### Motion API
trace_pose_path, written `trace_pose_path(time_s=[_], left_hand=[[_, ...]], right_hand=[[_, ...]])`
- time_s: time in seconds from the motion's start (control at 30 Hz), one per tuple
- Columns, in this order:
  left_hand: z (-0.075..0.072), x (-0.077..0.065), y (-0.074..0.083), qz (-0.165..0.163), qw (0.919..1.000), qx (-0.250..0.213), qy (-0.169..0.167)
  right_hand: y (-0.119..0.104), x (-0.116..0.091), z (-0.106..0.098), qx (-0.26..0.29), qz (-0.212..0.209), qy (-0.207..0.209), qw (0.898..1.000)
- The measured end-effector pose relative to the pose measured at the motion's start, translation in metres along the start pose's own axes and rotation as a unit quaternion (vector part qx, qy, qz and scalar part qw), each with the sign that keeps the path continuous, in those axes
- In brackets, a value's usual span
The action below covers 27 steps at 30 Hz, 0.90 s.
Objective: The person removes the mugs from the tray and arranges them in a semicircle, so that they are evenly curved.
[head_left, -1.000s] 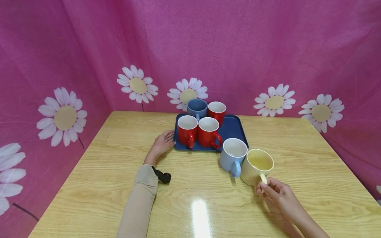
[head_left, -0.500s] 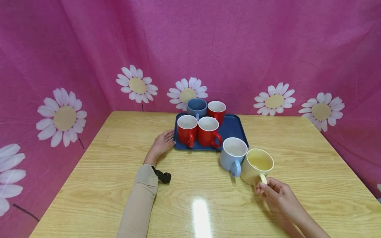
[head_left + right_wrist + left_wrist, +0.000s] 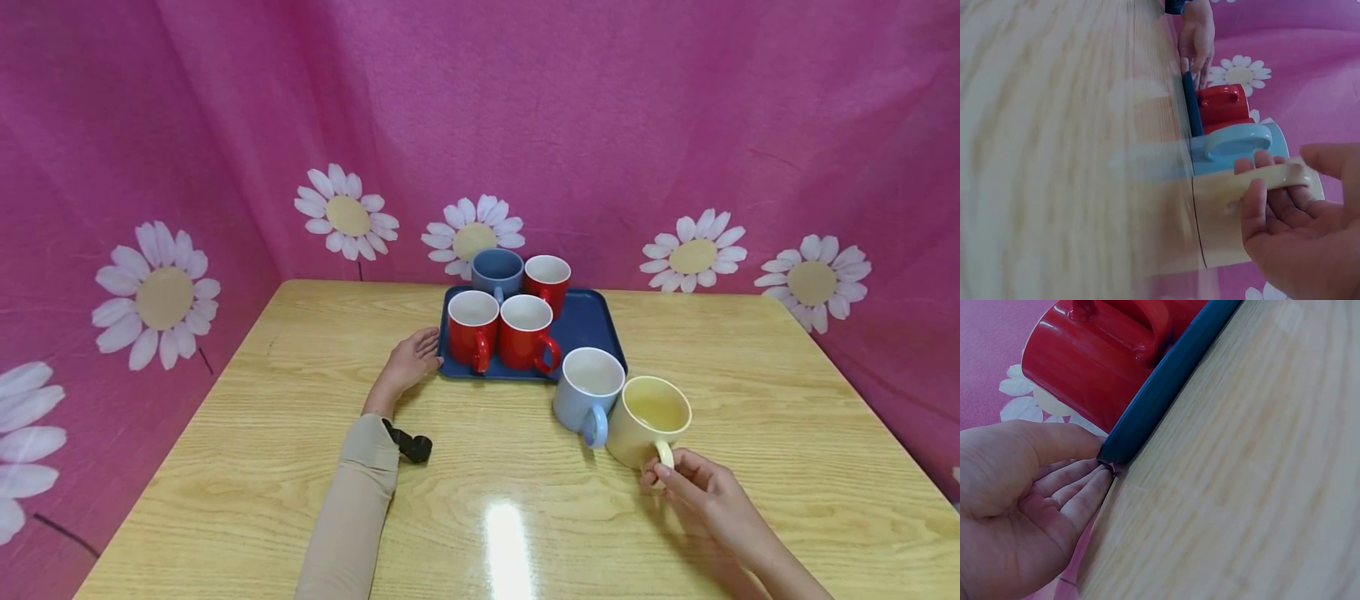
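My right hand [image 3: 705,496] holds a pale yellow mug [image 3: 628,437] by its handle, thumb on top and fingers hooked through it in the right wrist view. The mug stands upright on the table and has yellowish liquid or a yellowish inside. Right beside it stands a light blue mug [image 3: 573,408], at the front right corner of a dark blue tray [image 3: 588,325]. My left hand [image 3: 411,360] lies at the tray's front left corner, with relaxed, nearly straight fingers and the thumb tip at the rim. In the left wrist view, the fingertips [image 3: 1105,478] sit low by the tray's edge.
On the tray stand two red mugs [image 3: 465,340] in front, with a blue-grey mug [image 3: 487,283] and another red mug [image 3: 557,296] behind. A pink curtain [image 3: 570,125] with daisies surrounds the wooden table [image 3: 300,400]. A black wrist device [image 3: 414,447] juts from the left sleeve.
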State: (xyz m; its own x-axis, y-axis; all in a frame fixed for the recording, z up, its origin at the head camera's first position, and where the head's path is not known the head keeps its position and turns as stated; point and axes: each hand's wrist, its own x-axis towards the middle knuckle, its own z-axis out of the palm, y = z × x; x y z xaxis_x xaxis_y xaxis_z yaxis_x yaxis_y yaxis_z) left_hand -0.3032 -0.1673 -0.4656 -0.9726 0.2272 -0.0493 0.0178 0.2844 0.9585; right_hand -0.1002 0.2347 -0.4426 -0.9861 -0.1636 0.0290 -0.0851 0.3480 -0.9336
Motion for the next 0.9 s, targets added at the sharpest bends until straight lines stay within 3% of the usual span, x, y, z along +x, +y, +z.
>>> trace_pose_path(time_s=[0.13, 0.23, 0.37, 0.57, 0.67, 0.77, 0.9], left_hand=[[0.0, 0.001, 0.002, -0.013, 0.9999, 0.009, 0.002], [0.0, 0.001, 0.002, -0.014, 0.9998, 0.013, 0.002], [-0.001, 0.0, 0.002, -0.013, 0.9998, 0.015, 0.004], [-0.003, 0.001, 0.001, -0.007, 0.9999, 0.013, 0.006], [-0.004, 0.001, 0.0, -0.005, 0.9999, 0.008, 0.007], [-0.004, 0.001, -0.001, 0.0, 1.0, 0.001, 0.006], [-0.001, 0.0, 0.001, 0.003, 1.0, -0.007, 0.002]], right_hand=[[0.0, 0.002, -0.007, -0.036, 0.026, 0.048, 0.998], [0.001, 0.005, -0.016, -0.041, 0.021, 0.082, 0.996], [0.004, 0.01, -0.026, 0.023, -0.009, 0.108, 0.994], [0.01, 0.026, -0.041, 0.139, -0.05, 0.122, 0.981], [0.014, 0.038, -0.048, 0.191, -0.09, 0.099, 0.972], [0.017, 0.053, -0.055, 0.241, -0.129, 0.043, 0.961], [0.021, 0.071, -0.064, 0.282, -0.129, -0.046, 0.949]])
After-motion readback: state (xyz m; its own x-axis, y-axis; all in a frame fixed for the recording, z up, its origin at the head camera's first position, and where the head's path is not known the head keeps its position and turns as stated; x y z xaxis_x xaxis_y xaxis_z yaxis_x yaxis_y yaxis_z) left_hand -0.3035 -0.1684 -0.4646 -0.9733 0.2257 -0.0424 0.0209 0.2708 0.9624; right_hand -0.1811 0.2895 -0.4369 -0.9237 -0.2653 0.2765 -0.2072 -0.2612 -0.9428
